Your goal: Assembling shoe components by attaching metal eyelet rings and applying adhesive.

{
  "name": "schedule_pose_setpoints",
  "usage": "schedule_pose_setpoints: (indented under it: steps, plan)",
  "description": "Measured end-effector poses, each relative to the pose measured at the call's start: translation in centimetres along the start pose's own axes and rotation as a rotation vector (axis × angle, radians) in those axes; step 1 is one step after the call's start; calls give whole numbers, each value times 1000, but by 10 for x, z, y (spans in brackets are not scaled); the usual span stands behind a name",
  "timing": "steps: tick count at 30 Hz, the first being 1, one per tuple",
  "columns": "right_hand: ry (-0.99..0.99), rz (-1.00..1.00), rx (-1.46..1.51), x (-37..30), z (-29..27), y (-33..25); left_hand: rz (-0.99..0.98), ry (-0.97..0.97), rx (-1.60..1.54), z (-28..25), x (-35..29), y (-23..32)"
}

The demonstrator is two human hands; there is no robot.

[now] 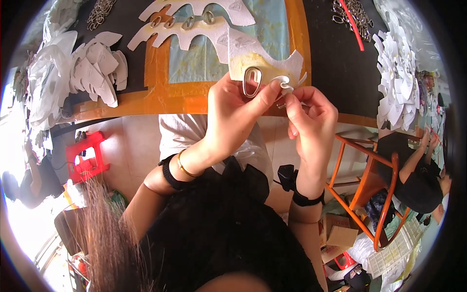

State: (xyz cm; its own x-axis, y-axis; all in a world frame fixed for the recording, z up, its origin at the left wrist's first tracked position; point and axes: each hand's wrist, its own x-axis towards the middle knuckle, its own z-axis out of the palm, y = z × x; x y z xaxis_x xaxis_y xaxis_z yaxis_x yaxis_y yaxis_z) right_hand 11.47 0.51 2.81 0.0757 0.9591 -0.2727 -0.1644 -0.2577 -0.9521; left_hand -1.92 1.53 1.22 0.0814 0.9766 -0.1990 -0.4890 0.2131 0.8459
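Left hand [226, 114] held the white piece [243, 61] from below, above the near edge of the surface [335, 80]; its grip was narrow, thumb pressed beside a curled tab [283, 81]. Right hand [314, 114] was also narrow in grip, thumb and forefinger pinching at the lower end of that tab. A small glint of metal showed by the right fingertips; could not tell whether it was a ring.

One oval metal ring [252, 82] sat on a folded tab of the held piece. Yellowish stain, possibly adhesive, along its middle. Beyond lay a similar white piece [221, 36] with oval rings along its scalloped edge.

Step in hand, as judged: folding a tab over, probably about a second ring. The next move appeared to call for drawing the tab end round and pressing it flat against the stained area, left thumb steadying the fold.
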Motion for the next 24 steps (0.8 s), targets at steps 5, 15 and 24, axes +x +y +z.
schedule_pose_setpoints:
  steps: [5,15,24]
  plan:
    - [-75,36,80,5,-7,5,54,-28,148,-2,-2,1]
    - [-99,-633,-553,13,-21,2,80,-103,87,1,-10,14]
    - [-63,-773,-575,9,-13,4,-210,-257,62,-13,4,19]
